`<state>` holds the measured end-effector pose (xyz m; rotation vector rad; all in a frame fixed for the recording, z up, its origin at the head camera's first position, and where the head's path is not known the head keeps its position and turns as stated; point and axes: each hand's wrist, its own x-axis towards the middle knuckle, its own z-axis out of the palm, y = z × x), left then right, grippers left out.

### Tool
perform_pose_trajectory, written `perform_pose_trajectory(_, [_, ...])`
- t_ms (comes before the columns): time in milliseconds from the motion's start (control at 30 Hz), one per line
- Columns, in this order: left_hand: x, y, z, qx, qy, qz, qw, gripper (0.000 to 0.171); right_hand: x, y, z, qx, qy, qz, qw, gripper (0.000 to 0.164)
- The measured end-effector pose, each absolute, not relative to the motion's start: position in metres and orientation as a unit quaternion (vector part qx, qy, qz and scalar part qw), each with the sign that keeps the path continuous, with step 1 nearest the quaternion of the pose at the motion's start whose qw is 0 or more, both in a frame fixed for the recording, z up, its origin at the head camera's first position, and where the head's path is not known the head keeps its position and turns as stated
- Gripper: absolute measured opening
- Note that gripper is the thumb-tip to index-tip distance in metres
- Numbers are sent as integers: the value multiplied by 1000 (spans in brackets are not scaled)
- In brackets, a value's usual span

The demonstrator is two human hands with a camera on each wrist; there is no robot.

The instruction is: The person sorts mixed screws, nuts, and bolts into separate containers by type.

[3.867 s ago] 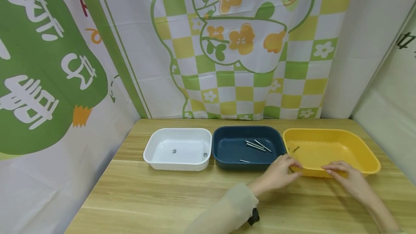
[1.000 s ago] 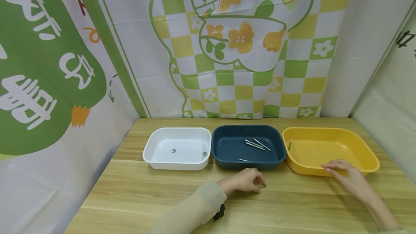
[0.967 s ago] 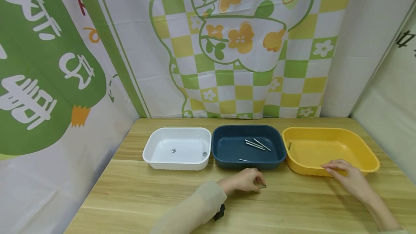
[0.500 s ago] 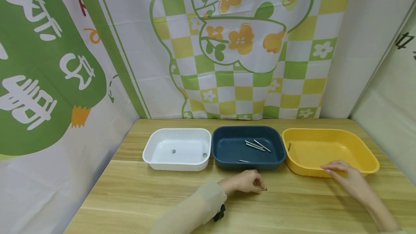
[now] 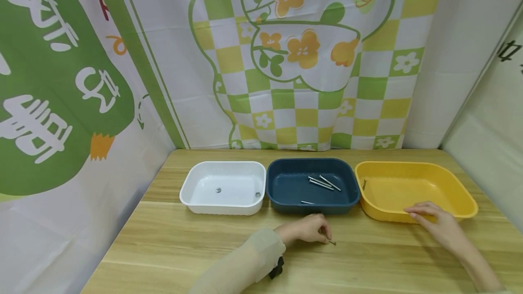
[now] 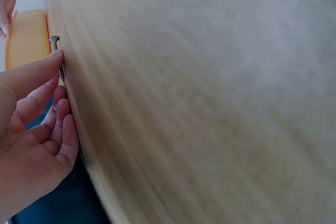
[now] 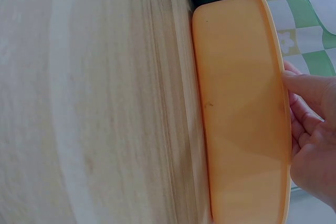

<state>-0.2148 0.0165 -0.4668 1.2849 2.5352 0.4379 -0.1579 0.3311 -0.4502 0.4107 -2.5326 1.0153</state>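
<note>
My left hand (image 5: 311, 228) pinches a small metal screw (image 5: 332, 242) between thumb and fingers, low over the table in front of the dark blue bin (image 5: 312, 208). In the left wrist view the screw (image 6: 54, 41) has its head past the thumb and its threaded shank by the fingertips. My right hand (image 5: 439, 223) holds the near rim of the yellow bin (image 5: 392, 216). In the right wrist view the thumb of that hand (image 7: 315, 145) lies at the rim, the other fingers partly hidden behind it. One screw (image 5: 364, 184) leans at the left wall inside the yellow bin.
The white bin (image 5: 222, 209) at the left has two small nuts (image 5: 218, 190) inside. Several long bolts (image 5: 320, 183) lie in the dark blue bin. All three bins stand in a row on the wooden table (image 5: 171, 248), with a patterned curtain (image 5: 302, 117) behind.
My left hand has gone from the yellow bin's left end leftward to the table before the blue bin, with a screw. The screw has since dipped slightly. My right hand keeps its place.
</note>
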Motion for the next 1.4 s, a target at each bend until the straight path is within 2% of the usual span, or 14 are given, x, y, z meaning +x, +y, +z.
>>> perform_pose_trajectory(233, [-224,17,-479,454,861,175,148,4,-156,330,-449,142,-905,361,176,12])
perform_pose_trajectory(533, [-214,14,-463,443,864,191,147,5,-157,330,-449,139,-907,356,177,12])
perform_pose_trajectory(867, [-216,15,-467,427,864,221,150,7,-158,331,-449,137,-904,360,182,11])
perform_pose_trajectory(1400, [-209,23,-456,430,855,269,112,4,-158,331,-449,149,-901,360,192,10])
